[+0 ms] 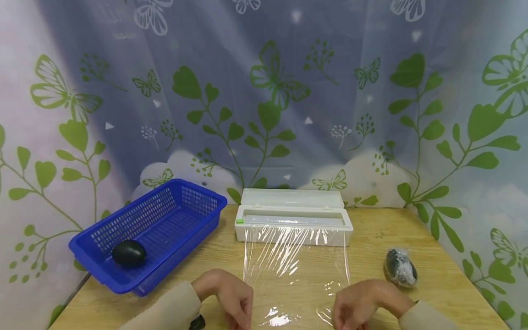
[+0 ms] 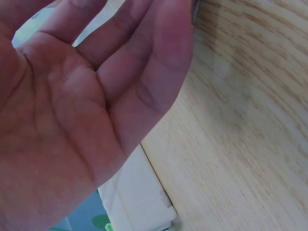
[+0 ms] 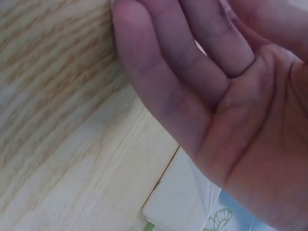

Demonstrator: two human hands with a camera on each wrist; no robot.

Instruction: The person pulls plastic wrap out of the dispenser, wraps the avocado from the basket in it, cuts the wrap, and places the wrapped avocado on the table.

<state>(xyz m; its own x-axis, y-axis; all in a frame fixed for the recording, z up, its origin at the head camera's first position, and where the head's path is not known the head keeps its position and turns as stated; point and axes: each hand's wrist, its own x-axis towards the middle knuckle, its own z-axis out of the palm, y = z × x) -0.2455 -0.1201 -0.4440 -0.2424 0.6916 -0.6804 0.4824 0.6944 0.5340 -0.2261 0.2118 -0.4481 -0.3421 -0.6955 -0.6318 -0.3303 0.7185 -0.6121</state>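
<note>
Clear film (image 1: 294, 272) extends from the white dispenser (image 1: 293, 211) over the counter (image 1: 445, 284); left hand (image 1: 231, 293) and right hand (image 1: 368, 299) pinch its opposite sides. Likely light, limp, clingy and tearable: grip both edges evenly.

no readable text, no legible labels, brands, numbers or signs

Glare on clear film (image 1: 294, 277), soft shadows, wrist views slightly blurred
</note>
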